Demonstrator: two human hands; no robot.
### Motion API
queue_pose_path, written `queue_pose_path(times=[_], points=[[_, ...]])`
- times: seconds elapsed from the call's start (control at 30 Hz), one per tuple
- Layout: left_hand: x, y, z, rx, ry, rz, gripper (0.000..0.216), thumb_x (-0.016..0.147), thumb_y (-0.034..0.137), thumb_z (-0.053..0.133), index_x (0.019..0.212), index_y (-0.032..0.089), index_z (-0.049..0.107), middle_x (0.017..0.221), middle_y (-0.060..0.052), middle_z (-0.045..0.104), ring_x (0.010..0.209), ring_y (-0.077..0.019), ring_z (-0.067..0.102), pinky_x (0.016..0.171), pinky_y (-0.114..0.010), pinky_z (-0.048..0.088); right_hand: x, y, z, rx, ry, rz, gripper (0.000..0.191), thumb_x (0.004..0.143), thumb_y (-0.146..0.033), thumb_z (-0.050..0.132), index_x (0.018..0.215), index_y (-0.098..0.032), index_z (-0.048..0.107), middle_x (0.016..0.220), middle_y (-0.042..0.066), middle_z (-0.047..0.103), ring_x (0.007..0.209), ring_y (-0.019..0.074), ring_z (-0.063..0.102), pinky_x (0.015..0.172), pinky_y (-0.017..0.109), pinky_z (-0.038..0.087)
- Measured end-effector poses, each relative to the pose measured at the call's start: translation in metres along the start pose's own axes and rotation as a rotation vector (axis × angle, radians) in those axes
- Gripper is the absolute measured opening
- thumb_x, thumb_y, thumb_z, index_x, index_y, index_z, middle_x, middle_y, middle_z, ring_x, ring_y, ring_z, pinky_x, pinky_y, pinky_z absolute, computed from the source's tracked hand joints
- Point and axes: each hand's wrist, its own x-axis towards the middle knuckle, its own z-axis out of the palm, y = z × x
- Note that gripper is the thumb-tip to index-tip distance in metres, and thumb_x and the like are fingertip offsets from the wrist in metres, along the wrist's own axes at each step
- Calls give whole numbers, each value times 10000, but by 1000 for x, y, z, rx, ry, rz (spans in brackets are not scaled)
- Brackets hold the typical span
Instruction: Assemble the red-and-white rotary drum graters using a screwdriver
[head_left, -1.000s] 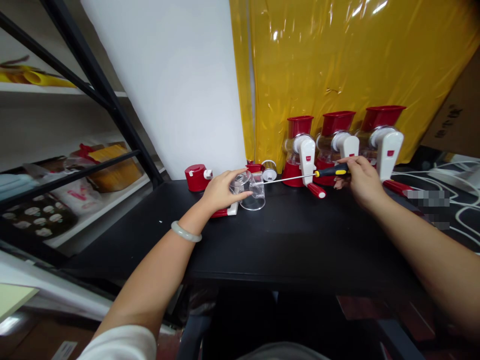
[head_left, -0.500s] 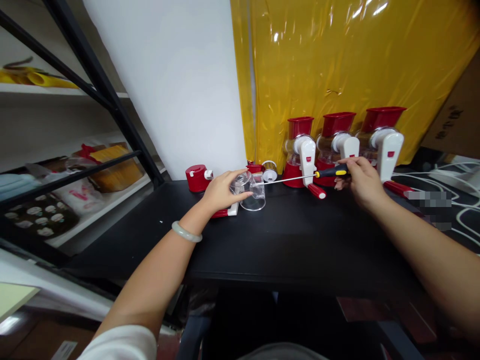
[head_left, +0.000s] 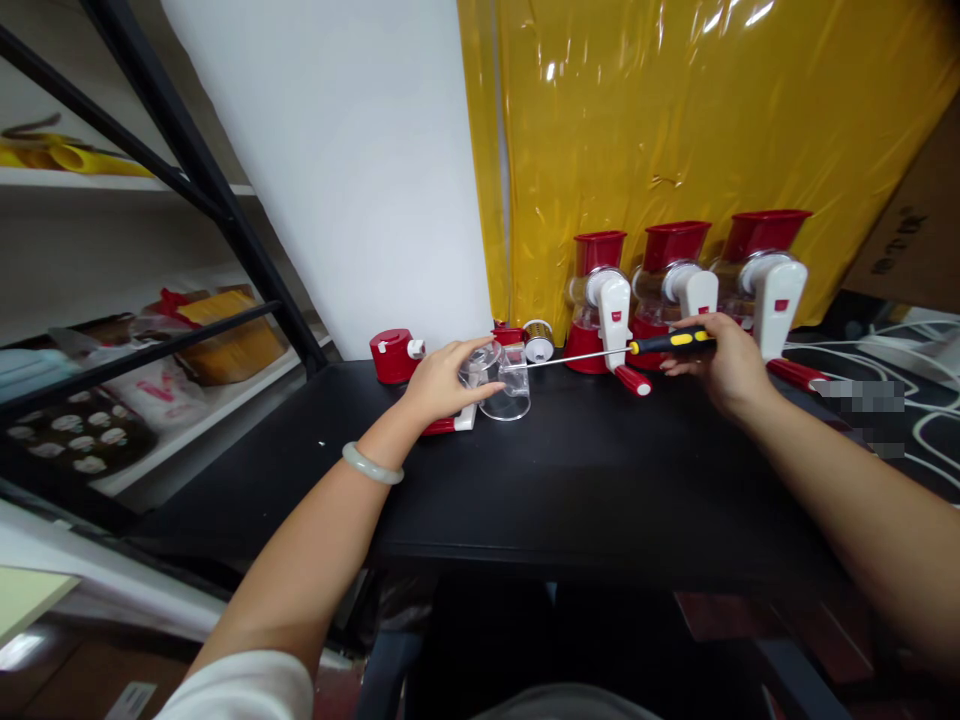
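My left hand [head_left: 442,382] grips a clear plastic housing [head_left: 504,385] that rests on the black table [head_left: 570,480], over a red and white part. My right hand [head_left: 721,366] is closed round the black and yellow handle of a screwdriver [head_left: 637,349]. Its long metal shaft runs left and its tip meets the clear housing. A green bangle sits on my left wrist.
Three red and white hand-crank grinders [head_left: 679,285] stand in a row at the back against a yellow plastic sheet. A red cap part [head_left: 394,354] and a small metal drum [head_left: 537,341] lie near the wall. A black shelf rack [head_left: 150,330] stands left; white cables [head_left: 926,400] lie right.
My right hand has turned slightly on the screwdriver handle, fingers shifting round it. The left hand and the clear housing have stayed in place.
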Motion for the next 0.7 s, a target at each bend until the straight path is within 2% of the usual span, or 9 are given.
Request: queue_pose_path(times=[0.17, 0.27, 0.43, 0.5, 0.7], points=[[0, 0, 0, -4, 0, -8, 675, 786, 582, 676, 1363, 274, 507, 1244, -84, 650, 1105, -257, 633, 957, -419, 506, 0, -2, 1, 77, -15, 7, 147, 801, -194, 477, 871, -174, 604, 650, 11, 622, 436, 148, 615, 403, 258, 517], [0, 1, 0, -5, 1, -8, 672, 786, 578, 677, 1364, 282, 503, 1247, -83, 648, 1108, -260, 632, 958, -425, 505, -1, -1, 2, 41, -1, -2, 108, 820, -270, 565, 886, -187, 588, 573, -7, 598, 374, 144, 568, 372, 254, 489], [0, 1, 0, -12, 0, -9, 661, 784, 564, 685, 1359, 289, 506, 1254, -83, 644, 1108, -258, 632, 955, -418, 505, -2, -1, 3, -34, 19, -61, 260, 810, -435, 654, 855, -188, 584, 485, -26, 551, 317, 123, 484, 287, 216, 390], [0, 1, -1, -17, 0, -10, 655, 787, 557, 686, 1356, 287, 507, 1260, -83, 640, 1115, -259, 629, 961, -416, 502, -3, -1, 3, -75, 14, -85, 292, 830, -471, 630, 860, -183, 595, 474, -21, 547, 311, 121, 474, 283, 214, 383], [-1, 1, 0, -16, -2, -11, 667, 788, 570, 678, 1362, 278, 504, 1256, -81, 642, 1129, -260, 623, 974, -420, 494, 1, 5, -2, -38, -6, -26, 298, 908, -437, 467, 890, -173, 604, 567, 31, 622, 423, 165, 601, 394, 270, 507]])
